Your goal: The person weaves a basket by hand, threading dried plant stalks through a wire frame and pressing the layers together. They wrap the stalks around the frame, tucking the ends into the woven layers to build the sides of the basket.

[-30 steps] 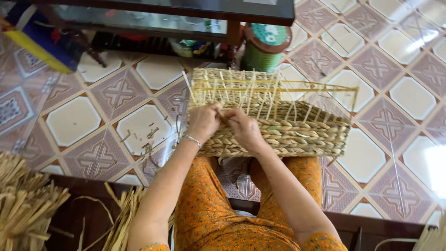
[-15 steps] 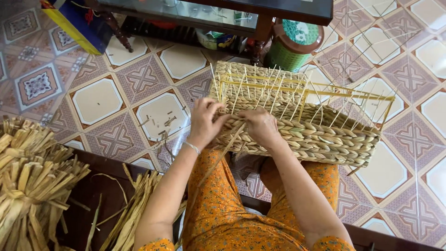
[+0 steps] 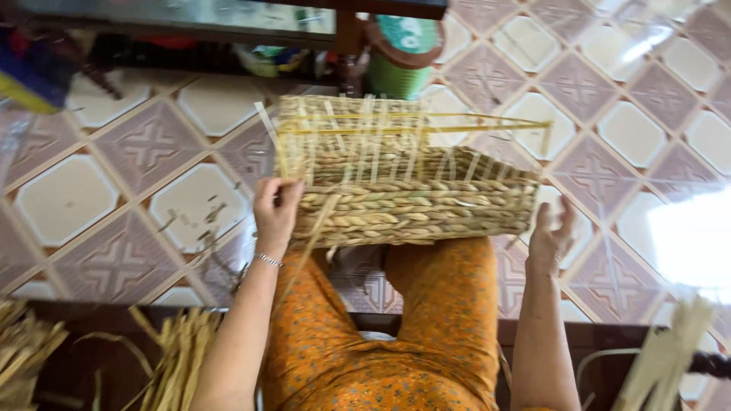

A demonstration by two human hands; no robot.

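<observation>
While on lap, basket (image 3: 415, 205) between left hand (image 3: 276, 207), right hand (image 3: 550, 237).

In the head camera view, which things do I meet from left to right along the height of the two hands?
Patterned floor tiles → left hand → half-woven straw basket → right hand → bright glare on the tiles.
</observation>
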